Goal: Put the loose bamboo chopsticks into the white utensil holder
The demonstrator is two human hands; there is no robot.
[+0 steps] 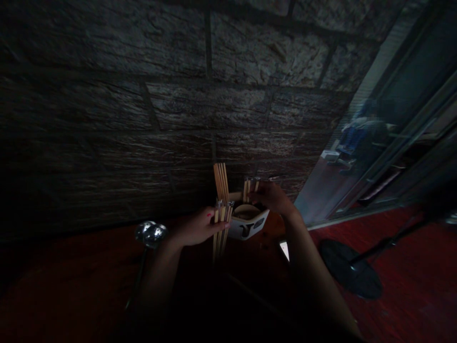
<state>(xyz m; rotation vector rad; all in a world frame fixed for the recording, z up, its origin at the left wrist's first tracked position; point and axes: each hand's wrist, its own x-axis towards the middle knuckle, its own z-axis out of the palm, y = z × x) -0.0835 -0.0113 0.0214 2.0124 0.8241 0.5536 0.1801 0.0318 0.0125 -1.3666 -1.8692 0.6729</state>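
Holding one chopstick bunch (223, 213) up and down, the left hand (200, 228) has a full grip beside one white box (237, 229). The right hand (272, 195) is at a smaller bunch (247, 190); I cannot tell its grip. A third bunch (221, 181), tipping left, stands by the stone wall (178, 105). Two ladles (155, 235) and one phone (284, 250) sit apart. The bench (89, 267) runs left.

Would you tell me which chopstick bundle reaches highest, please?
The bundle beyond the left hand; chopsticks in it and at the right hand have lower tops.
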